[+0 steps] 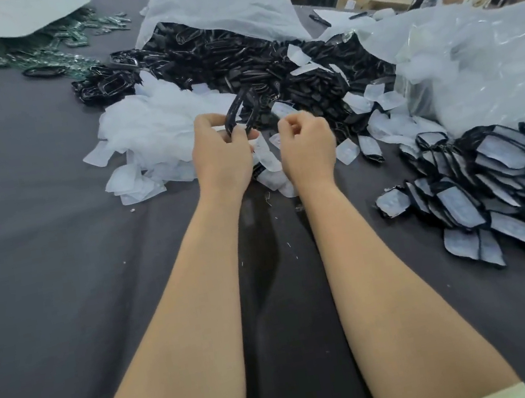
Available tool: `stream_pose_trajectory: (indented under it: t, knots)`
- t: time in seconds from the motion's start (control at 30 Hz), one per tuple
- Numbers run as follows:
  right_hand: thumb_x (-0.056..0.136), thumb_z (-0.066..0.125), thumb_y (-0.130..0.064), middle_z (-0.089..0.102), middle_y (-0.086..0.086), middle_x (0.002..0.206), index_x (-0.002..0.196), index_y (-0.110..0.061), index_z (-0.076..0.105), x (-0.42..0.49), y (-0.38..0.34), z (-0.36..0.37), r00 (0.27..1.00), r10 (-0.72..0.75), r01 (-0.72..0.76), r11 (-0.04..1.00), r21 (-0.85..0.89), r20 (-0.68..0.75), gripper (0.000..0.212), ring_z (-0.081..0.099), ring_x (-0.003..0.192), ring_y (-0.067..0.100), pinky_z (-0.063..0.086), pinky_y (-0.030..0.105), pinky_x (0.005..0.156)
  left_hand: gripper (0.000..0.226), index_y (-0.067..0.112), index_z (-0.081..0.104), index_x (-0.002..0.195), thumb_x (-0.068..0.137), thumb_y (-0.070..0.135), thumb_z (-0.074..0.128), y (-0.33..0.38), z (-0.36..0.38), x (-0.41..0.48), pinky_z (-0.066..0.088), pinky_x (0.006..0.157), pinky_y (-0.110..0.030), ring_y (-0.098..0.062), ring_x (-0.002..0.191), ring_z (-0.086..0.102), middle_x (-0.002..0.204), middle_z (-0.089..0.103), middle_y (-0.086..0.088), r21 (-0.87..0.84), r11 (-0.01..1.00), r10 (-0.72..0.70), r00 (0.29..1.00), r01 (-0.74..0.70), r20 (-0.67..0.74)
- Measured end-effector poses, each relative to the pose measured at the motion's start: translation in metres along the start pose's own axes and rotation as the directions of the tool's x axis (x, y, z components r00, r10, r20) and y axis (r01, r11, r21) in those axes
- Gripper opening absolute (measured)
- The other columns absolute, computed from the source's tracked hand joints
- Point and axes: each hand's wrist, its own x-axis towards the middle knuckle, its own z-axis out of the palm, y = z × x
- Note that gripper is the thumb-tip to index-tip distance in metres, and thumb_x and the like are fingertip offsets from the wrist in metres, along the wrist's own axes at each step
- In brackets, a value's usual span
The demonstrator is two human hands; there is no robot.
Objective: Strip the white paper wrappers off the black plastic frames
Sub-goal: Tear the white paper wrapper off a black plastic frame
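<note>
Grey cloth (34, 237): covers the table and carries every pile.
Discarded wrappers (151, 127): a white heap left of the hands, with loose slips spilling toward the near side.
Left hand (222, 153): raised over the cloth, fingers and thumb curled tight round the lower end of a black frame.
Black frame (239, 112): juts up and away from the left hand. Its visible length looks bare of paper. Whether it is one frame or two together I cannot tell.
White wrapper (282, 110): a small slip poking up from the right hand's fingertips, apart from the frame as far as shows.
Right hand (307, 142): just beside the left hand but not touching it, fingers curled in, thumb and forefinger pinched on the wrapper.
Stripped frames (231, 61): a black heap beyond the hands, under the mouth of a white sack (221, 0).
Wrapped frames (496, 194): a pile at the right, each one backed with white paper.
Step in hand: pulling one wrapper off, seemingly near its end since paper and frame are apart.
Next move: likely drop the slip on the white heap, put the bare frame on the black one, then reach right for a wrapped frame and pinch a paper edge, not the plastic.
</note>
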Motion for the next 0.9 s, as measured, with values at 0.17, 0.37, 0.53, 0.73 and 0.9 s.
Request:
stream_pose_trajectory:
  t: [0.17,0.37,0.53,0.73,0.9]
  knots:
    - [0.098,0.05,-0.021,0.063,0.002,0.069,0.083,-0.02,0.058,-0.001,-0.001,-0.026,0.972,0.182,-0.236,0.752,0.615,0.15,0.017,0.057,0.051,0.008,0.043,0.02,0.051,0.014,0.022,0.048,0.093,0.096,0.009,0.048,0.001,0.001,-0.001,0.056,0.067,-0.024,-0.002,0.058,0.066,0.076,0.067,0.0,-0.002,1.0,0.022,0.999,-0.022,0.034]
    - [0.096,0.055,-0.018,0.058,0.001,0.069,0.083,-0.011,0.067,-0.006,0.007,-0.037,0.86,0.222,-0.508,0.271,0.818,0.46,0.019,0.056,0.056,0.004,0.05,0.014,0.053,0.015,0.016,0.055,0.103,0.096,0.005,0.048,-0.003,0.003,0.0,0.055,0.063,-0.019,-0.005,0.059,0.067,0.083,0.066,-0.002,-0.03,0.999,0.013,0.998,-0.012,0.053]
    - [0.092,0.056,0.002,0.058,0.004,0.08,0.099,-0.009,0.058,-0.007,0.007,-0.033,0.959,0.146,-0.282,0.536,0.796,0.242,0.014,0.059,0.064,0.007,0.053,0.017,0.064,0.019,0.02,0.054,0.102,0.097,0.005,0.044,-0.004,0.004,0.0,0.054,0.064,-0.018,0.0,0.053,0.061,0.079,0.065,0.004,-0.028,0.999,0.026,0.997,-0.024,0.078]
    - [0.089,0.059,0.0,0.061,0.003,0.078,0.086,-0.009,0.057,-0.009,0.008,-0.031,0.992,0.067,-0.121,0.73,0.672,0.105,0.01,0.062,0.063,0.008,0.055,0.019,0.066,0.021,0.021,0.056,0.102,0.097,0.006,0.043,-0.003,0.005,-0.001,0.053,0.063,-0.018,0.0,0.055,0.062,0.081,0.066,0.002,-0.024,0.999,0.037,0.995,-0.035,0.091]
    - [0.087,0.055,0.009,0.057,0.01,0.087,0.096,-0.01,0.051,-0.011,0.004,-0.029,0.969,0.135,-0.247,0.58,0.776,0.207,0.021,0.066,0.059,0.007,0.054,0.017,0.062,0.021,0.017,0.055,0.105,0.097,0.003,0.042,-0.005,0.006,0.0,0.052,0.06,-0.015,-0.004,0.059,0.067,0.084,0.066,-0.001,-0.052,0.998,0.023,0.997,-0.019,0.07]
